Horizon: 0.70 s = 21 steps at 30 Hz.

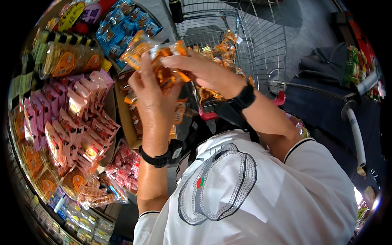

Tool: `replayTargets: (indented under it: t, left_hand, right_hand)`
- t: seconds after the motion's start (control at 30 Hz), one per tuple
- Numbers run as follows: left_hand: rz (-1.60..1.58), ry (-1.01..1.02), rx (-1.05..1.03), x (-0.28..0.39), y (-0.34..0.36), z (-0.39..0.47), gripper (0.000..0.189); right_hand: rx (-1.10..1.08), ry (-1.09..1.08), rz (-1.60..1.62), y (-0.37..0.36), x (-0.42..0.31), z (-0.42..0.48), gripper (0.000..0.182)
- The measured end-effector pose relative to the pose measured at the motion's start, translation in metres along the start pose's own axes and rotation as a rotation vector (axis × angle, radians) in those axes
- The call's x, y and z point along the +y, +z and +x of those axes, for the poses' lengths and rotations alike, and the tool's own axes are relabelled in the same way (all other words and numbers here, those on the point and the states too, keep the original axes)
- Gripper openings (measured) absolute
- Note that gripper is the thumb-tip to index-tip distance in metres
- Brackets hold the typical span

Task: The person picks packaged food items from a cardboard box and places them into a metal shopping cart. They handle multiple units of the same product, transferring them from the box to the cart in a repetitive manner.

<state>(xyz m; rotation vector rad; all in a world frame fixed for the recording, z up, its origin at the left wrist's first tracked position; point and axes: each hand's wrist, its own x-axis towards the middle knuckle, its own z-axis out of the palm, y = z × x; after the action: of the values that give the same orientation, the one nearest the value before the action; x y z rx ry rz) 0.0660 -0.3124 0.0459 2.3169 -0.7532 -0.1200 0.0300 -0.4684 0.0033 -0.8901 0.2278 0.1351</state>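
Both my hands are raised between the display shelves and a wire shopping cart, gripping several orange-and-clear wrapped snack packets (pixel 163 69) bunched together. My left hand (pixel 153 92) holds them from below and the near side, its fingers spread up around the wrappers. From the right, my right hand (pixel 199 69) reaches over with its fingers on the packets. Below my left hand is a cardboard box (pixel 124 113) holding similar orange packets, partly hidden by that arm. More orange-wrapped packets (pixel 225 52) lie in the shopping cart (pixel 263 46), partly covered by my right forearm.
Pink snack packets (pixel 82 122) stand in rows at left, near clear tubs of biscuits (pixel 70 61). Blue packets (pixel 122 27) fill a bin at upper left. Red-pink small packets (pixel 125 168) lie below the box. A dark cloth-covered surface (pixel 318 104) with a white tube (pixel 356 137) is at right.
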Motion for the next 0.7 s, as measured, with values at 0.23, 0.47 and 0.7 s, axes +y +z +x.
replayTargets:
  t: [0.23,0.47,0.7]
  left_hand:
    - [-0.239,0.185,-0.216,0.068,0.119,0.013,0.093]
    - [-0.317,0.006,-0.609,0.069,0.262,-0.023,0.093]
    - [-0.202,-0.14,-0.885,0.062,0.312,-0.038,0.074]
  right_hand:
    - [0.27,0.103,-0.019,-0.104,-0.049,-0.104,0.048]
    - [0.509,0.396,0.051,-0.207,-0.001,-0.169,0.049]
    - [0.53,0.686,-0.097,-0.27,0.042,-0.183,0.053]
